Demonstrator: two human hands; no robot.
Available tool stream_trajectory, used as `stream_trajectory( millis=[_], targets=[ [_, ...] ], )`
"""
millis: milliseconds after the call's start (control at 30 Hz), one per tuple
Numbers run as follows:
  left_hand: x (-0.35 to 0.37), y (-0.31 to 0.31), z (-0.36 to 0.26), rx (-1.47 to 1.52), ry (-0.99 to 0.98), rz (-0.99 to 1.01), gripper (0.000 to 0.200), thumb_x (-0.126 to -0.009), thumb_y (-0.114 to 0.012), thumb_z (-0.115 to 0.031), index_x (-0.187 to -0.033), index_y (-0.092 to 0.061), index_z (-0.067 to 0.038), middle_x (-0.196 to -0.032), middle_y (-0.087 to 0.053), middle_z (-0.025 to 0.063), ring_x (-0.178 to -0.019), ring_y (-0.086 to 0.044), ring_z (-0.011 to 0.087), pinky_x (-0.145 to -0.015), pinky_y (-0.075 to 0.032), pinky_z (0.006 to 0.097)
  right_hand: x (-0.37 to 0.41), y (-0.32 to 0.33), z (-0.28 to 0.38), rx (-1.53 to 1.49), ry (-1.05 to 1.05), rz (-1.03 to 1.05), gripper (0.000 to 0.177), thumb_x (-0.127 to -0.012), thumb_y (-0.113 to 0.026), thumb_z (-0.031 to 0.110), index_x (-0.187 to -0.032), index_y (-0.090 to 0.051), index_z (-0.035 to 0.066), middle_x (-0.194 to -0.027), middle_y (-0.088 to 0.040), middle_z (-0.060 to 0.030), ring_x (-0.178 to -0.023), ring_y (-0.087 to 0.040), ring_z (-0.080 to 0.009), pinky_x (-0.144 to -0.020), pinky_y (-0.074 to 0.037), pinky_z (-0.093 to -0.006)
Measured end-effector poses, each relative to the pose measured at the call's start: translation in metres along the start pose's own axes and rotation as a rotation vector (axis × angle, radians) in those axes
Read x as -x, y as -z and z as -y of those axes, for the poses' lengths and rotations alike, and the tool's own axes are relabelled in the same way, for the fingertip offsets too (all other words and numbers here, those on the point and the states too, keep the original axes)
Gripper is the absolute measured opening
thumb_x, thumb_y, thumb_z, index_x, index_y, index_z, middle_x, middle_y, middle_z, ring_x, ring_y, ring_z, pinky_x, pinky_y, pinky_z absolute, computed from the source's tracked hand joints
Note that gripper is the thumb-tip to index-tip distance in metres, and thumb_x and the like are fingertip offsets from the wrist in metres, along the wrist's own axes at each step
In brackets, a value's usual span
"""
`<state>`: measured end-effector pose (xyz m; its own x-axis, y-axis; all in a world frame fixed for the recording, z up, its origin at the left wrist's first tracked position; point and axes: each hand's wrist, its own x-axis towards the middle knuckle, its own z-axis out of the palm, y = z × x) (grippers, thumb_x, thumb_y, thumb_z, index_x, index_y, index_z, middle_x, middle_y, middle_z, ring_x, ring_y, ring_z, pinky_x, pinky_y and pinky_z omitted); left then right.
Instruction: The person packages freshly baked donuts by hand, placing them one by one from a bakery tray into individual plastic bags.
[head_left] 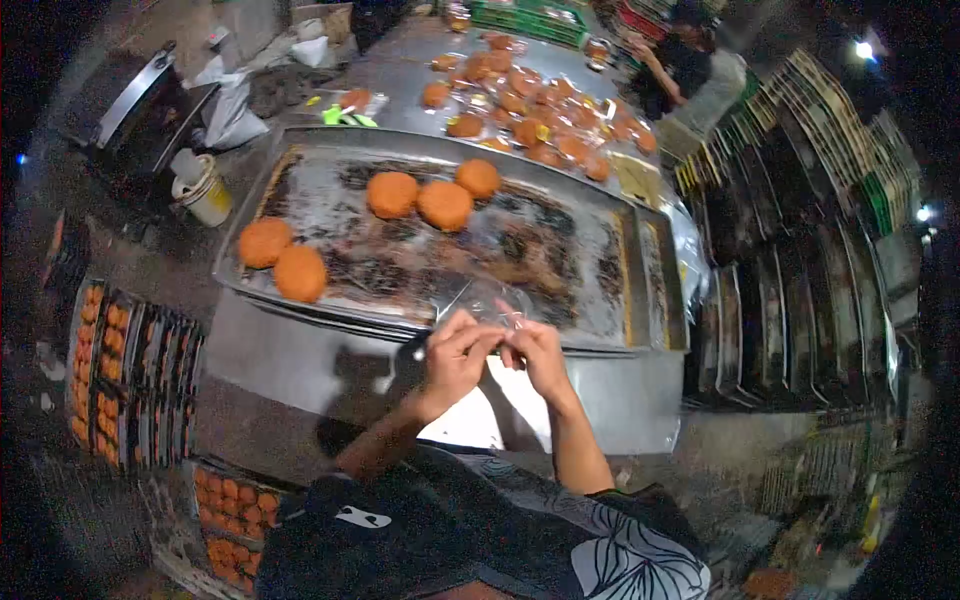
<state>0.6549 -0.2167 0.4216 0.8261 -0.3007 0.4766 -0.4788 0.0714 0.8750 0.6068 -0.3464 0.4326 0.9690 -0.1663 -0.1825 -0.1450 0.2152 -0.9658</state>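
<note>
Both of my hands are together over the near edge of a worn metal tray (590, 335). My left hand (460, 355) pinches a clear plastic bag (485, 298), and my right hand (537, 358) grips the same bag just beside it. The bag spreads out beyond my fingertips over the tray; whether anything is inside it I cannot tell. Several round orange-brown buns lie on the tray: two at its left, one of them a bun (300, 274) near the front edge, and three grouped at the back middle, among them a bun (445, 205).
Many bagged buns (525, 100) cover the table's far part, with a green crate (530, 20) behind. Another person (680, 70) is at the back right. Racks (800, 300) stand right, stacked trays of buns (110, 350) left. A white bucket (207, 195) sits back left.
</note>
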Motion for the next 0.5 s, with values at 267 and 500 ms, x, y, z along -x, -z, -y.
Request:
stream_trajectory(
  millis=[267,500],
  targets=[
    [-0.022,0.093,0.046,-0.195,-0.191,-0.022,0.017,-0.069,-0.061,-0.004,-0.086,-0.062,-0.005,-0.071,-0.047,0.0066,-0.069,-0.048,0.0201,-0.060,-0.040,0.0295,-0.107,-0.118,-0.006,-0.551,0.039,0.125,0.059,-0.081,-0.049,0.041,-0.121,-0.037,-0.001,-0.094,-0.049,-0.0095,-0.073,-0.052,-0.0149,-0.062,-0.041,-0.0259],
    [-0.065,0.203,0.113,1.179,0.569,-0.291,0.056,-0.083,-0.050,-0.030,-0.129,-0.022,-0.014,-0.119,-0.041,0.0105,-0.089,-0.052,0.0217,-0.079,-0.045,0.0337,-0.150,-0.171,-0.025,0.218,-0.236,0.513,0.054,-0.083,-0.046,0.040,-0.124,-0.034,0.006,-0.124,-0.041,-0.0140,-0.109,-0.043,-0.0269,-0.096,-0.030,-0.0376]
  ],
)
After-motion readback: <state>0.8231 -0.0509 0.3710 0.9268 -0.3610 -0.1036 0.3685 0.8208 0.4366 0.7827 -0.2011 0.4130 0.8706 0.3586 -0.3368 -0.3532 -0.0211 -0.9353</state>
